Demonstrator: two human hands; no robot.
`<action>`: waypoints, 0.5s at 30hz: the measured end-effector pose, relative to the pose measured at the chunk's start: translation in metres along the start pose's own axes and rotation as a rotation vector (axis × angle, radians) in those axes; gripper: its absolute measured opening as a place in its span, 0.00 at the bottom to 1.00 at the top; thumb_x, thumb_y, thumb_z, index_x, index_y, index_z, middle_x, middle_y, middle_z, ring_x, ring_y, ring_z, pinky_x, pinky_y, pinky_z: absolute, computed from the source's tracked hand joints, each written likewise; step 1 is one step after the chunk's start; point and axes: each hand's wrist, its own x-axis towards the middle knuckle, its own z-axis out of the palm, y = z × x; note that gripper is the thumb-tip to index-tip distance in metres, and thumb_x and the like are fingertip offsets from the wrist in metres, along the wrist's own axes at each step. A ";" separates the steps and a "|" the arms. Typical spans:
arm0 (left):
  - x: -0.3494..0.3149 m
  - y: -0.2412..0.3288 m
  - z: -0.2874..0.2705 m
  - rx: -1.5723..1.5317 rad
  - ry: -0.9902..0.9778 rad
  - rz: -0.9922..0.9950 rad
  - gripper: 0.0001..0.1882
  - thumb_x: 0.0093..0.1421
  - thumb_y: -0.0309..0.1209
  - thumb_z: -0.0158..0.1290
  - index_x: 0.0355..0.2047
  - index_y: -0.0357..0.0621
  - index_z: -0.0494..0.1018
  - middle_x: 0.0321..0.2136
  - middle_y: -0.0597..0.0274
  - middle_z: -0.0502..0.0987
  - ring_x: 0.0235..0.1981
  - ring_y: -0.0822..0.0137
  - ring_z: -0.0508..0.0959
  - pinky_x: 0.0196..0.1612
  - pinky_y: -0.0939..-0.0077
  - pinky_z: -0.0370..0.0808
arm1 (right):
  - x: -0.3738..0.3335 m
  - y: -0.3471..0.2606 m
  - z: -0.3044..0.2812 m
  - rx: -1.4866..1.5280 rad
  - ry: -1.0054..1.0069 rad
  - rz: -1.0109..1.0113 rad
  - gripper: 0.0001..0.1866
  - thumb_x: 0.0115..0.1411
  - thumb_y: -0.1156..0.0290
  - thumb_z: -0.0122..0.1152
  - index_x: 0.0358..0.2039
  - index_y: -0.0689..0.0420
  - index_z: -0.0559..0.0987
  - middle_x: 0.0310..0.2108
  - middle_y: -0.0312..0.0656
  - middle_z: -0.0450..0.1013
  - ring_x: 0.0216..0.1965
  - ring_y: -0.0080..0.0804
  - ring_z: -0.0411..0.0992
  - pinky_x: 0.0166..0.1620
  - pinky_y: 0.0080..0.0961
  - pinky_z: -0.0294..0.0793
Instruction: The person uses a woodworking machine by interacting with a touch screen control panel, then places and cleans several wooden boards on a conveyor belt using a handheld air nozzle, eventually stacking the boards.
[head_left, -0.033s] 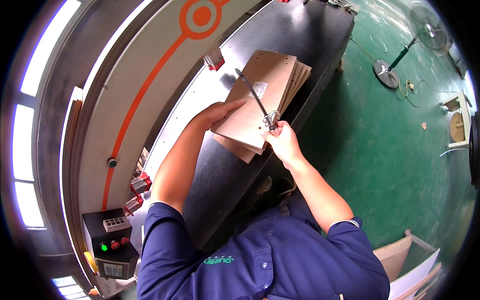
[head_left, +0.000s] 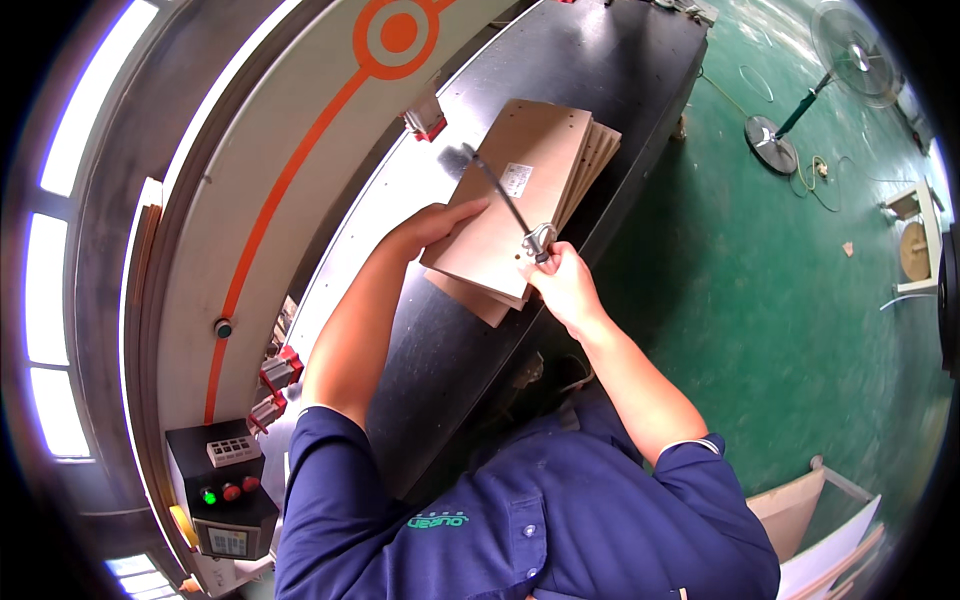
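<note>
From where I stand, the stack of brown boards (head_left: 540, 200) lies on the black counter (head_left: 420, 345), a little fanned, so that lower boards stick out along its right side and at its near end. The left hand (head_left: 435, 225) is at the left edge of the stack, one digit laid flat on the top board; probably it is there to keep the pile from sliding. If its other fingers clasp the edge below, I cannot tell. The right hand (head_left: 565, 285), at the near right corner of the stack, is closed around the end of a rod-like tool (head_left: 507, 200) with a silvery metal fitting — it seems held by the end so that the thin shaft can reach across the stack. Its blurred tip passes the left edge, and I cannot say if the shaft touches the wood. A pale label (head_left: 515, 180) sits on the top board, near the shaft. To the left of the stack stands a big grey machine (head_left: 265, 220) with an orange stripe — to the right, beyond the counter, a fan (head_left: 770, 145) on the green floor (head_left: 740, 290).
</note>
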 end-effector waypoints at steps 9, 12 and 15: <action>-0.010 -0.020 0.036 0.643 0.573 0.391 0.40 0.53 0.56 0.59 0.54 0.33 0.68 0.54 0.40 0.69 0.56 0.45 0.69 0.59 0.56 0.67 | -0.033 0.023 -0.016 0.017 0.035 -0.033 0.19 0.57 0.74 0.70 0.46 0.65 0.72 0.40 0.37 0.72 0.39 0.19 0.72 0.44 0.19 0.74; -0.030 -0.041 0.060 0.491 0.793 0.511 0.32 0.57 0.49 0.58 0.52 0.34 0.70 0.49 0.37 0.71 0.53 0.43 0.69 0.57 0.54 0.67 | -0.060 0.011 -0.024 -0.030 -0.071 0.067 0.14 0.58 0.72 0.70 0.41 0.62 0.76 0.35 0.34 0.74 0.33 0.18 0.70 0.35 0.18 0.72; -0.079 -0.067 0.095 -0.035 0.926 0.652 0.16 0.60 0.41 0.56 0.36 0.38 0.75 0.35 0.47 0.77 0.40 0.48 0.75 0.46 0.55 0.70 | -0.078 0.006 -0.027 -0.045 -0.263 0.032 0.07 0.58 0.76 0.67 0.35 0.60 0.77 0.27 0.32 0.72 0.24 0.16 0.67 0.28 0.14 0.67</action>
